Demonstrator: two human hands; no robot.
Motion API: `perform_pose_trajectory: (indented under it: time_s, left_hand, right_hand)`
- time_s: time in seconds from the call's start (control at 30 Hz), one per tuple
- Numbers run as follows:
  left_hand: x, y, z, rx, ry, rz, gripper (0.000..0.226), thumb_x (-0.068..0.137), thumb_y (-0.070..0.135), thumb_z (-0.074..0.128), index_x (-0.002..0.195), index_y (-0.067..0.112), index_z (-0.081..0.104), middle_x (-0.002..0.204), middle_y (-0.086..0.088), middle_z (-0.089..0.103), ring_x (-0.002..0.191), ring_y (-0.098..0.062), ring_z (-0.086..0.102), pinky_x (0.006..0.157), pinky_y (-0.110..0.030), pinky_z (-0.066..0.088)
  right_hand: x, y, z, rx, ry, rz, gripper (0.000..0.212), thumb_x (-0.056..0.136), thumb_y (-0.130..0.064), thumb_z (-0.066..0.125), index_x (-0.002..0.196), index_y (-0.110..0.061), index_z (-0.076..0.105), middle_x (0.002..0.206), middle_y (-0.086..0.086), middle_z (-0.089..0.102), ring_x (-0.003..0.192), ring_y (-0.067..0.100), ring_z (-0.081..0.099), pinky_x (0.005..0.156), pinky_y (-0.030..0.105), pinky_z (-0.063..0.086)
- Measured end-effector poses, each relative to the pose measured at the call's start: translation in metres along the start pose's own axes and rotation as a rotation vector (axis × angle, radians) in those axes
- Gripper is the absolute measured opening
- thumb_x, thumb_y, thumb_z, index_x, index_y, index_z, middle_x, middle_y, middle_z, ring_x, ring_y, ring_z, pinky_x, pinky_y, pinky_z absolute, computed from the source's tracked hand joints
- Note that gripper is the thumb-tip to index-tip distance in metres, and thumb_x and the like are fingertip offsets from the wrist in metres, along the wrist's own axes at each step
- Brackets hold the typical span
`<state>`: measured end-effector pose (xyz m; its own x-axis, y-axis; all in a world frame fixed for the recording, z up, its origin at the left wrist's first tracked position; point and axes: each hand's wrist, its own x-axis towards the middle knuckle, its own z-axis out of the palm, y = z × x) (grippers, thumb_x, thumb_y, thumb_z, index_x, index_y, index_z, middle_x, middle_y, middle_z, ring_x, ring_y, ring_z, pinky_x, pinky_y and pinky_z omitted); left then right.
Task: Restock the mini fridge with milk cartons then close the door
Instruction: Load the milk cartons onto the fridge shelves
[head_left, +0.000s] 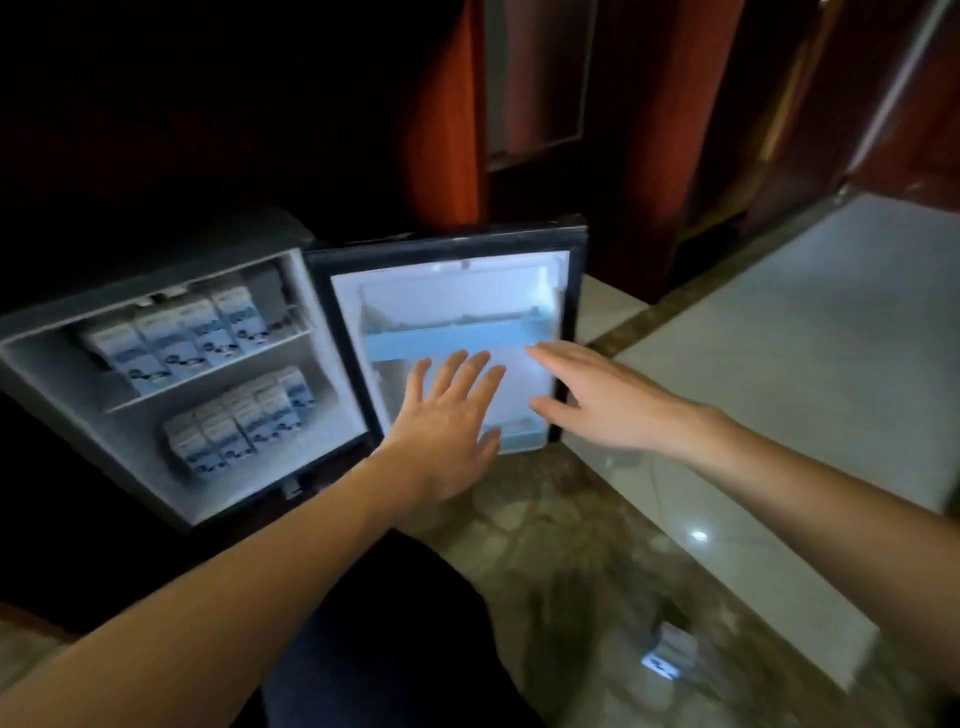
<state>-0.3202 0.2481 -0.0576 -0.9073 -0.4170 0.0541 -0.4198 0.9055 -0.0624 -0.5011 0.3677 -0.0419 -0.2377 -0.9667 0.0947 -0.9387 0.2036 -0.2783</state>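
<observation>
The mini fridge (62, 358) stands open at the left, low in a dark cabinet. A row of white and blue milk cartons (176, 332) fills its upper shelf, and another group of cartons (239, 415) stands on the lower level. The fridge door (452, 244) is swung wide to the right, its white inner lining and pale blue door shelf (447, 338) facing me. My left hand (447, 415) is spread flat in front of the door's inner face. My right hand (597, 400) reaches toward the door's free right edge, fingers apart. Neither hand holds anything.
One loose carton (670, 649) lies blurred on the marble floor at the lower right. Pale floor tiles (810, 364) stretch to the right. Dark wooden panels (649, 130) rise behind the door. My dark trouser knee (384, 623) is below my forearms.
</observation>
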Motion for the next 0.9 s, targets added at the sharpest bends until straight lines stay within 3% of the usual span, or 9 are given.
perform_pose_trajectory:
  time_s: [0.2,0.33,0.5,0.6,0.7,0.77,0.9]
  left_hand:
    - [0.034,0.096,0.063,0.026,-0.089,0.178,0.07,0.103,0.046,0.036,0.159,0.022,0.001,0.168,-0.002,0.0,0.154,-0.026,-0.005,0.122,-0.057,-0.001]
    - [0.041,0.142,0.114,0.003,-0.16,0.23,0.073,0.097,0.042,0.05,0.158,0.026,0.014,0.165,-0.001,0.014,0.153,-0.029,0.008,0.121,-0.056,0.003]
    - [0.039,0.183,0.156,-0.086,-0.211,0.241,0.067,0.094,0.035,0.048,0.156,0.022,0.024,0.162,-0.003,0.026,0.15,-0.027,0.017,0.121,-0.054,0.01]
    - [0.029,0.197,0.187,-0.141,-0.355,0.17,0.067,0.097,0.031,0.044,0.157,0.019,0.019,0.164,-0.006,0.021,0.152,-0.029,0.014,0.122,-0.055,0.007]
    - [0.015,0.205,0.213,-0.146,-0.454,0.152,0.07,0.096,0.029,0.045,0.159,0.017,0.014,0.166,-0.007,0.017,0.152,-0.028,0.013,0.122,-0.054,0.006]
    - [0.005,0.208,0.228,-0.175,-0.497,0.129,0.071,0.096,0.027,0.045,0.159,0.015,0.013,0.166,-0.007,0.015,0.152,-0.027,0.012,0.122,-0.053,0.005]
    - [-0.012,0.209,0.252,-0.202,-0.514,0.146,0.071,0.095,0.028,0.049,0.158,0.016,0.018,0.165,-0.005,0.019,0.15,-0.026,0.017,0.122,-0.052,0.008]
  right_hand:
    - [-0.089,0.077,0.032,0.066,-0.109,0.205,0.067,0.103,-0.053,0.042,0.16,-0.031,0.015,0.167,-0.01,0.016,0.153,0.01,0.014,0.119,0.03,0.018]
    - [-0.133,0.114,0.063,0.11,-0.216,0.283,0.066,0.105,-0.045,0.043,0.161,-0.024,0.015,0.167,-0.005,0.014,0.153,0.014,0.013,0.117,0.027,0.015]
    - [-0.167,0.148,0.113,0.184,-0.252,0.386,0.065,0.102,-0.038,0.05,0.158,-0.018,0.026,0.163,0.003,0.029,0.149,0.021,0.027,0.12,0.037,0.026]
    - [-0.182,0.157,0.149,0.257,-0.269,0.426,0.056,0.099,-0.032,0.057,0.15,-0.017,0.04,0.147,0.008,0.049,0.133,0.027,0.048,0.108,0.04,0.042]
    - [-0.194,0.166,0.19,0.293,-0.315,0.438,0.053,0.096,-0.03,0.06,0.146,-0.021,0.044,0.142,0.005,0.054,0.121,0.022,0.057,0.098,0.038,0.05]
    - [-0.2,0.169,0.214,0.305,-0.35,0.47,0.046,0.094,-0.028,0.061,0.138,-0.022,0.05,0.128,0.006,0.062,0.108,0.023,0.062,0.09,0.041,0.054]
    - [-0.205,0.173,0.252,0.3,-0.409,0.575,0.063,0.089,-0.033,0.068,0.146,-0.02,0.045,0.139,0.008,0.057,0.124,0.026,0.055,0.098,0.035,0.048]
